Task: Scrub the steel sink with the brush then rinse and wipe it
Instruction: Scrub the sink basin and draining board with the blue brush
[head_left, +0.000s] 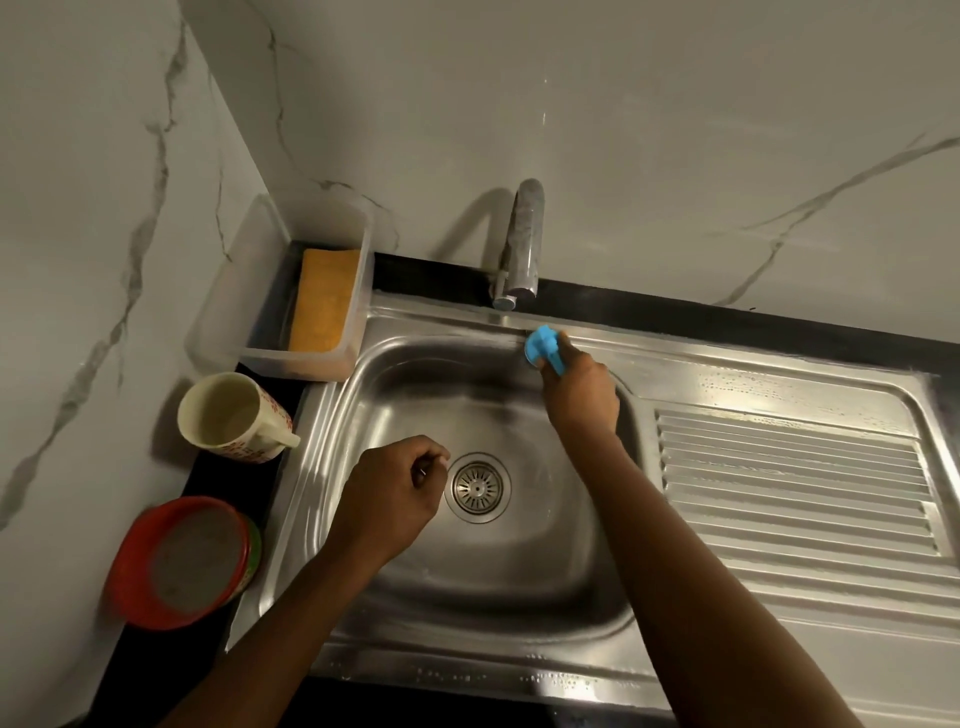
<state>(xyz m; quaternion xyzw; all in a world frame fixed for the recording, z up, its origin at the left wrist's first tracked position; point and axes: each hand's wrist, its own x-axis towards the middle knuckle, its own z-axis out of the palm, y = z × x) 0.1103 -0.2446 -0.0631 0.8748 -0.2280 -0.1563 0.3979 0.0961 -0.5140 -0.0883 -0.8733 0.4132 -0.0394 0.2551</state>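
Note:
The steel sink (395, 415) fills the middle of the head view, with a round drain strainer (478, 487) in its basin. My right hand (582, 395) grips a blue brush (544, 347) and presses it on the sink's back rim, just below the tap (522, 244). My left hand (400, 493) hovers over the basin left of the drain, fingers curled in a loose fist with nothing visible in it. No water runs from the tap.
A clear plastic tub (358, 291) with an orange sponge (324, 301) stands at the back left corner. A patterned mug (234, 415) and a red-rimmed container (187, 561) sit on the dark counter at left. A ribbed, wet drainboard (795, 488) lies right. Marble walls enclose back and left.

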